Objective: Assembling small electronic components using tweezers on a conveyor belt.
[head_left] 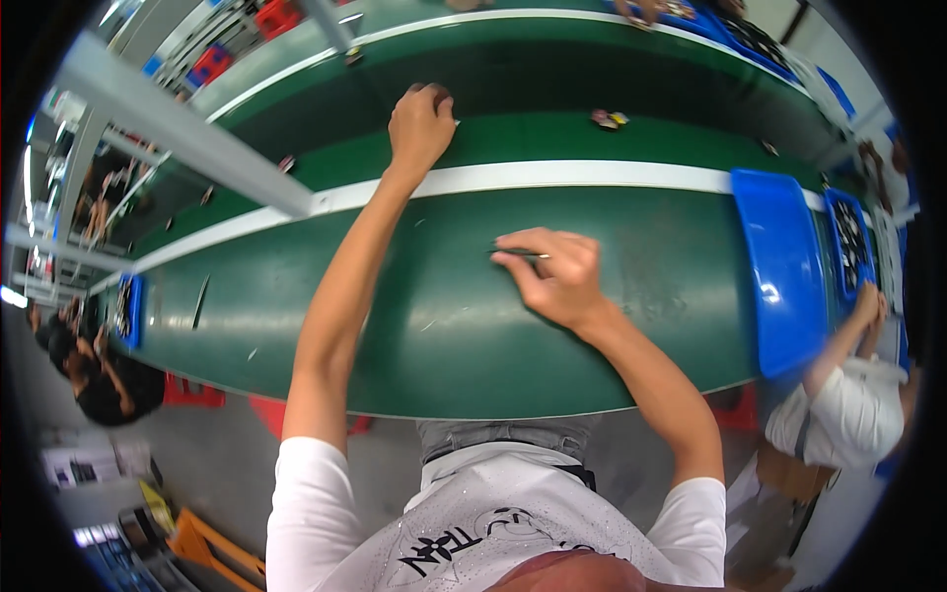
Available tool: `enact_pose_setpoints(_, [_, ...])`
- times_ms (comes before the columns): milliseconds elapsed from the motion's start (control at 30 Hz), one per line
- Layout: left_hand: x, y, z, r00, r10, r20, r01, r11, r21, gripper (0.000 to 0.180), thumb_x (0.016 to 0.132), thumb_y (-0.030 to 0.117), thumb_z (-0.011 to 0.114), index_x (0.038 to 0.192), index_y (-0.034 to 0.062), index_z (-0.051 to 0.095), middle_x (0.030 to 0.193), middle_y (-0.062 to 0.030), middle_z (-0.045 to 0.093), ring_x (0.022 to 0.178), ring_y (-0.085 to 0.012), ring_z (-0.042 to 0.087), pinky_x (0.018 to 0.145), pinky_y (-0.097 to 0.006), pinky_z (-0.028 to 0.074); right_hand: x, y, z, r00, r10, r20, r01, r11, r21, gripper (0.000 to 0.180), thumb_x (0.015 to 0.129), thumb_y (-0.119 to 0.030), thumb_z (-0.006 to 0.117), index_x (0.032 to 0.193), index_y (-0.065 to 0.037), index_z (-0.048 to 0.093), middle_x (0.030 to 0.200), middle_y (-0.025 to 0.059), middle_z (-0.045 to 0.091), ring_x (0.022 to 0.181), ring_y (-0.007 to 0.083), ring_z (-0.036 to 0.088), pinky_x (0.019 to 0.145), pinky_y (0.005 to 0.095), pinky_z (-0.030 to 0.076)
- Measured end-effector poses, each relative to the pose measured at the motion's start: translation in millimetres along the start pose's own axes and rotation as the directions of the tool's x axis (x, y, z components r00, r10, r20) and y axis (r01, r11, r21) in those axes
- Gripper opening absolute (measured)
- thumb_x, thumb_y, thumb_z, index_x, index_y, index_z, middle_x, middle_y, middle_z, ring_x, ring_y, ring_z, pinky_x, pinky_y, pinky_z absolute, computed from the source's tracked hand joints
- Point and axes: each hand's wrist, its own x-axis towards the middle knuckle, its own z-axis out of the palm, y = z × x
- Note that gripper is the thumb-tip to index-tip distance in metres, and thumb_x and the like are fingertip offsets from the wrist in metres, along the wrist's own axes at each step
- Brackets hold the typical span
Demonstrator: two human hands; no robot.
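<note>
My left hand point(421, 128) is stretched out over the green conveyor belt point(533, 138), past the white rail. Its fingers are curled; a pale speck shows beside them, and whatever they hold is hidden. Above the middle of the green worktable point(454, 335), my right hand point(564, 276) pinches a slim dark pointed tool point(533, 256), which points left. Its exact kind is too small to tell. Another thin tool point(201, 301), perhaps tweezers, lies on the table to the left.
A blue tray point(779, 266) stands at the table's right end, beside a blue bin point(850, 242) of dark parts. Small pink and yellow pieces point(610, 119) sit on the belt. A white rail point(592, 176) edges the table. A co-worker point(838, 409) is at the right; a grey post point(187, 123) slants at left.
</note>
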Motion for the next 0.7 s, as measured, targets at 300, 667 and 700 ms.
enact_pose_setpoints(300, [45,124,89,0.784,0.004,0.620,0.360,0.812,-0.460,0.023,0.092,0.012,0.067,0.105,-0.0056,0.072,0.086,-0.0127,0.073,0.064,-0.0166,0.072,0.049,-0.030,0.058,-3,-6,-10,0.995,0.074,0.060,-0.071,0.996,-0.054,0.012,0.076,-0.005,0.079,0.083,-0.008,0.070,0.077,0.0044,0.073,0.055,0.0232,0.065,0.052,0.0326,0.050])
enact_pose_setpoints(667, [41,131,110,0.669,-0.187,0.720,0.535,0.793,-0.291,0.010,0.084,0.005,0.071,0.091,-0.0023,0.069,0.076,-0.0078,0.069,0.054,-0.0125,0.061,0.047,-0.027,0.047,-7,-5,-5,0.998,0.031,0.052,-0.029,0.999,-0.045,0.014,0.075,-0.006,0.080,0.084,-0.008,0.070,0.075,0.0036,0.071,0.052,0.0235,0.061,0.049,0.0333,0.045])
enact_pose_setpoints(700, [40,128,104,0.675,-0.165,0.719,0.550,0.762,-0.342,0.010,0.084,0.004,0.071,0.092,-0.0026,0.068,0.076,-0.0076,0.069,0.054,-0.0122,0.061,0.047,-0.027,0.047,-7,-5,-4,0.998,0.027,0.049,-0.025,0.999,-0.038,0.014,0.075,-0.006,0.080,0.084,-0.008,0.070,0.075,0.0036,0.071,0.051,0.0234,0.061,0.049,0.0331,0.045])
